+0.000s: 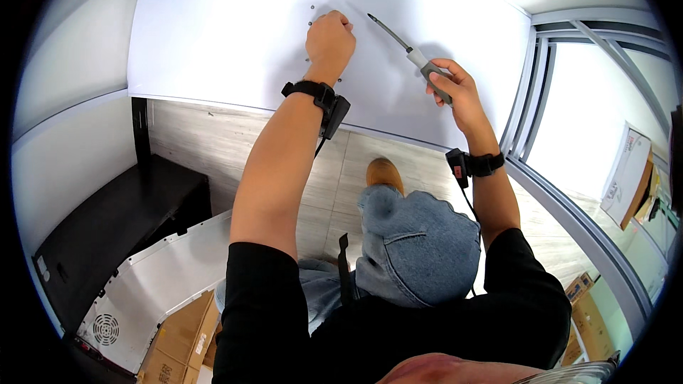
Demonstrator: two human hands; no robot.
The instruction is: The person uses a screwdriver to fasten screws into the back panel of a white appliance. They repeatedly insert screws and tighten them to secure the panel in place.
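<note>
A screwdriver point(416, 57) with a grey handle and a long dark shaft is gripped by my right hand point(455, 92), its tip pointing up and to the left, just above the white tabletop point(213, 35). My left hand point(331, 39) is closed over the table to the left of that tip. Its fingertips are turned away, so whatever they may pinch is hidden. Several small dark screws lie around the left hand: one screw point(312, 7) is beyond it, another screw point(339, 80) is beside the wrist. Black straps with small devices circle both wrists.
Grey metal frame posts point(569, 206) rise at the right, with an open carton point(626, 174) beyond. A black cabinet point(121, 220), a pale metal panel point(171, 270) and brown cardboard boxes point(178, 341) stand at the lower left. My shoe point(385, 174) rests on the tiled floor below the table's edge.
</note>
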